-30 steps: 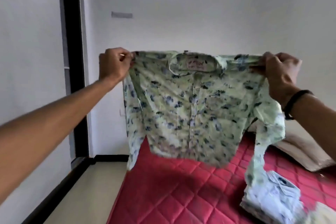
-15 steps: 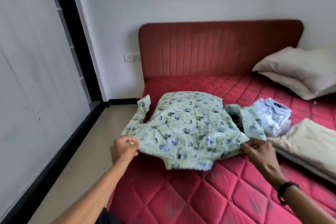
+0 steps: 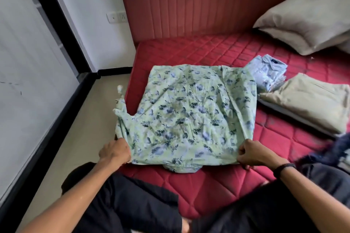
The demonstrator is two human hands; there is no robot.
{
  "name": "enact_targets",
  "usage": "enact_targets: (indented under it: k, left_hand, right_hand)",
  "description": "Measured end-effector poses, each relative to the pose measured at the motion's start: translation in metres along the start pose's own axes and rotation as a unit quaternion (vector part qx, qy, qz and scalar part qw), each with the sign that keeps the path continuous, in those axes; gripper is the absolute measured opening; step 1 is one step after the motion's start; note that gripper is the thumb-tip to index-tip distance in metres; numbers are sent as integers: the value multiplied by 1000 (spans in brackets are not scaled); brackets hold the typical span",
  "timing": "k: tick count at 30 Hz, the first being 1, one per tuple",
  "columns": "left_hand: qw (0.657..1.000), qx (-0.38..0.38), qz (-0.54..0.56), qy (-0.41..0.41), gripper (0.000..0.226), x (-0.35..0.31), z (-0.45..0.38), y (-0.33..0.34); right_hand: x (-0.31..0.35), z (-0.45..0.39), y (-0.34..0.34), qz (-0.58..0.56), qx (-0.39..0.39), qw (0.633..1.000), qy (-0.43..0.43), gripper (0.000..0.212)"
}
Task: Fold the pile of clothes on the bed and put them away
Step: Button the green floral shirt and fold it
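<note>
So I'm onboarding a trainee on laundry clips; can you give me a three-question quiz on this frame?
1. True or false: the floral shirt lies spread on the red mattress.
2. What grips the shirt's near corners? A) left hand and right hand B) right hand only C) neither
3. Fill in: beside the beige folded trousers sits a folded light ___ shirt.

Key: 1 true; 2 A; 3 blue.

Red quilted bed (image 3: pixel 217 185) bearing floral shirt (image 3: pixel 189 115), blue folded shirt (image 3: pixel 269 73), beige trousers (image 3: pixel 310 100), pillows (image 3: pixel 306 24).
</note>
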State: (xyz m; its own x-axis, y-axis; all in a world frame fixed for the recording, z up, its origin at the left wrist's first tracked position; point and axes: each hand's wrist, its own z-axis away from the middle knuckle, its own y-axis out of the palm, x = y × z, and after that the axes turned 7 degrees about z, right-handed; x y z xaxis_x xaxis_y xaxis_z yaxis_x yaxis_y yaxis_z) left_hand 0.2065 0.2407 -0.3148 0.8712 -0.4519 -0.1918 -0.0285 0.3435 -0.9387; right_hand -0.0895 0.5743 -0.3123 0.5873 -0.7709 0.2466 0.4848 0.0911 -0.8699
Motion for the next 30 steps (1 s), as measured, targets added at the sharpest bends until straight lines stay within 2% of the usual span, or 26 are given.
enact_targets:
  k: [2, 4, 6, 7, 9, 11, 12, 14, 16, 17, 19, 21, 22, 26, 30]
  left_hand:
    - [995, -22, -94, 12, 22, -18, 14, -3]
    - [989, -61, -82, 107, 39, -43, 33, 0]
    - [968, -37, 32, 246, 58, -70, 56, 9]
    - [949, -11, 59, 309, 67, -83, 66, 17]
    - [921, 22, 24, 388, 82, -107, 79, 41]
    - [919, 51, -7, 391, 84, -123, 84, 66]
    - [924, 56, -7, 378, 81, -129, 85, 74]
    - [932, 27, 15, 361, 69, -150, 82, 74]
    - [929, -11, 67, 364, 61, -173, 72, 63]
    - [926, -9, 95, 366, 56, -184, 65, 58]
    - [918, 20, 135, 373, 40, -209, 47, 52]
    - [908, 36, 181, 377, 30, -236, 28, 50]
    - [905, 39, 205, 372, 28, -249, 18, 49]
    - [908, 31, 258, 330, 21, -306, -36, 44]
    - [930, -4, 246, 272, 21, -362, -100, 36]
  right_hand:
    - [3, 4, -4, -43, 52, 998, 0, 15]
    - [2, 7, -3, -127, 58, 990, 15, 7]
    - [1, 4, 9, -233, -34, 970, 62, 26]
    - [3, 6, 14, -269, -114, 951, 99, 30]
    - [11, 11, 20, -284, -250, 906, 189, 36]
    - [17, 18, 22, -322, -279, 869, 251, 54]
    - [18, 17, 24, -373, -268, 850, 259, 66]
    - [18, 8, 30, -525, -204, 784, 260, 94]
    - [11, -8, 40, -609, -173, 724, 274, 108]
    - [11, -13, 40, -635, -170, 702, 275, 101]
    - [15, -15, 33, -686, -181, 649, 274, 61]
    - [19, -15, 24, -712, -178, 619, 280, 26]
    - [18, -18, 23, -719, -182, 608, 283, 20]
    - [21, -32, 9, -754, -175, 580, 256, 20]
    - [22, -44, 0, -792, -137, 552, 221, 23]
